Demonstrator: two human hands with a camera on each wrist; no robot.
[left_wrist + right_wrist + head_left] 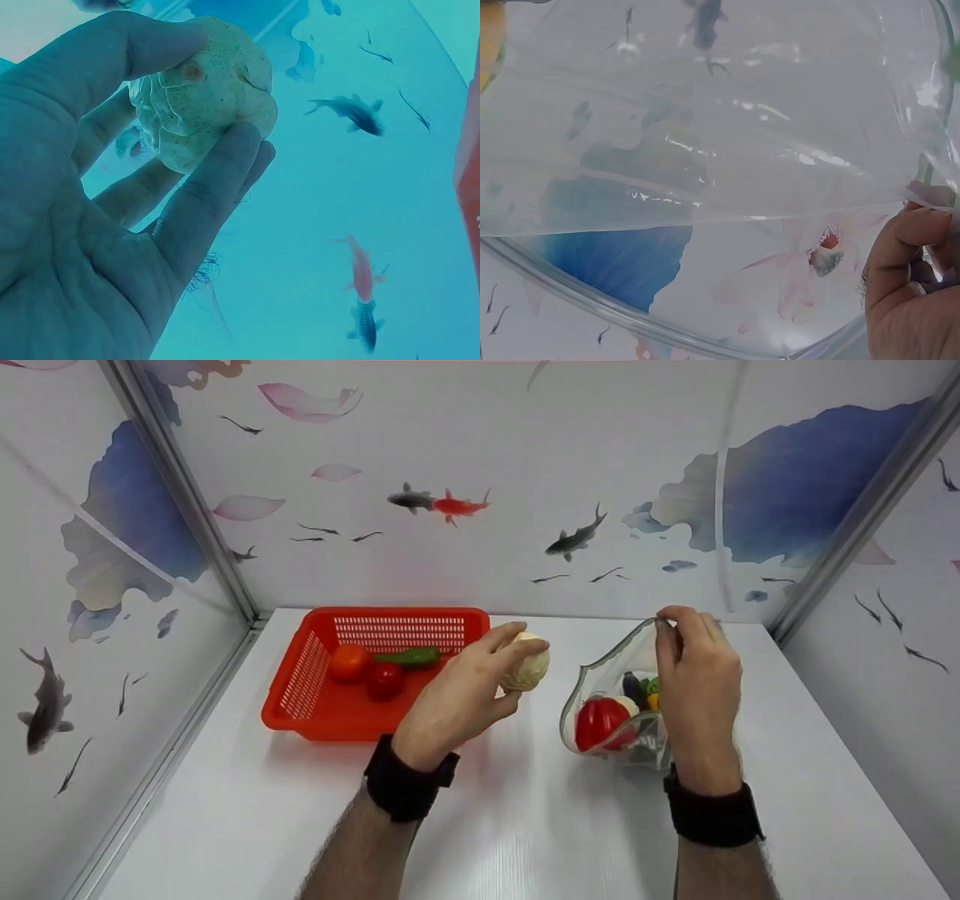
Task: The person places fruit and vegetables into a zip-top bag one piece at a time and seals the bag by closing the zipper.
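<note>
My left hand [465,690] holds a small pale cabbage [531,664] in the air between the red basket and the clear bag. In the left wrist view, the thumb and fingers grip the wrinkled cabbage [214,97] from opposite sides. My right hand [701,682] pinches the top edge of the clear bag [639,754], which has grey-green edging, and holds its mouth wide. Inside the bag lie a red bell pepper [598,724], a dark purple piece and some green and yellow ones. The right wrist view shows the bag's film [727,142] stretched beside the pinching fingers [907,240].
A red plastic basket [330,725] stands at the left on the white table [517,825]. It holds an orange tomato-like piece [349,663], a red tomato [385,681] and a long green pepper [411,658]. Panels [450,427] printed with fish enclose the back and sides.
</note>
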